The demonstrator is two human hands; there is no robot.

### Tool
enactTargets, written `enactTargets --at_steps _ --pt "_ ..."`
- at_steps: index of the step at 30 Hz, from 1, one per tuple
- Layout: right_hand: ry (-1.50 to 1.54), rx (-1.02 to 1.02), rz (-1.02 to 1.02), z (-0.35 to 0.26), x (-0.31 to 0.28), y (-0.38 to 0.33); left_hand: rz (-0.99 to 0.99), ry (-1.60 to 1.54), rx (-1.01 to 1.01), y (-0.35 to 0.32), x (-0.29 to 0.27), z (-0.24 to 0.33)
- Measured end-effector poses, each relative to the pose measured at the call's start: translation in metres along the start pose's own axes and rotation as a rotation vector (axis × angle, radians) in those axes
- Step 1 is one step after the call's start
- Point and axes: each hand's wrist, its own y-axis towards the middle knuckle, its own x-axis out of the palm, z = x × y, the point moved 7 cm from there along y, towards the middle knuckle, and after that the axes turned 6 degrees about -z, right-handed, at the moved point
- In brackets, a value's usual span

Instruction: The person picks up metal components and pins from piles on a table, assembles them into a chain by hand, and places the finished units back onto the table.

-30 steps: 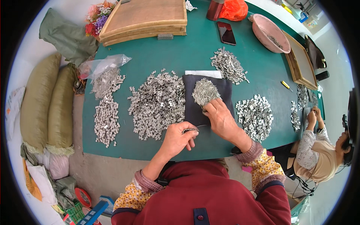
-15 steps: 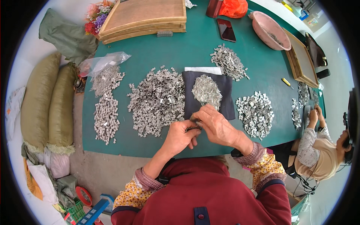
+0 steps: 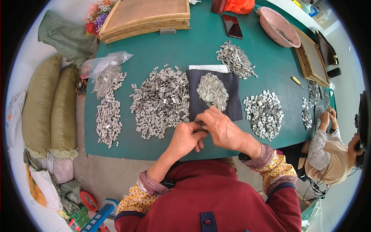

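Note:
My left hand (image 3: 184, 138) and my right hand (image 3: 223, 130) meet near the table's front edge. Both are closed, fingertips together, around small metal pieces (image 3: 199, 131) mostly covered by the fingers; their exact kind I cannot make out. Just beyond the right hand lies a dark cloth (image 3: 234, 107) bearing a pile of thin silvery pins (image 3: 212, 91). Left of the cloth spreads a large heap of small notched metal links (image 3: 159, 104). A smaller heap of similar links (image 3: 263, 116) is to the right, and another pile (image 3: 236, 59) sits farther back.
On the green table (image 3: 162, 50) are stacked wooden trays (image 3: 147, 17), a phone (image 3: 232, 27), a pink basin (image 3: 276, 27), a screwdriver (image 3: 296, 81) and a plastic bag (image 3: 106, 62). More metal pieces (image 3: 108, 120) lie at left. A co-worker (image 3: 324, 154) sits at right.
The whole view has shifted slightly, with the table's things a little higher in the picture. The hands stay together in nearly the same pose.

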Motion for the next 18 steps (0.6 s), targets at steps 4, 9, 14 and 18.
enactTargets --at_steps 4,9,14,18 --pt "-0.003 -0.027 0.006 -0.007 0.004 -0.001 -0.002 -0.003 0.005 -0.001 -0.001 0.000" --pt "-0.043 -0.036 0.066 -0.005 0.006 -0.005 -0.006 -0.017 -0.024 -0.001 -0.001 -0.002" --pt "0.048 0.020 0.172 0.003 0.005 -0.009 -0.031 -0.071 -0.027 -0.001 -0.002 -0.002" --pt "0.164 0.131 0.227 0.007 0.003 -0.008 -0.018 -0.163 0.003 -0.004 -0.006 -0.003"
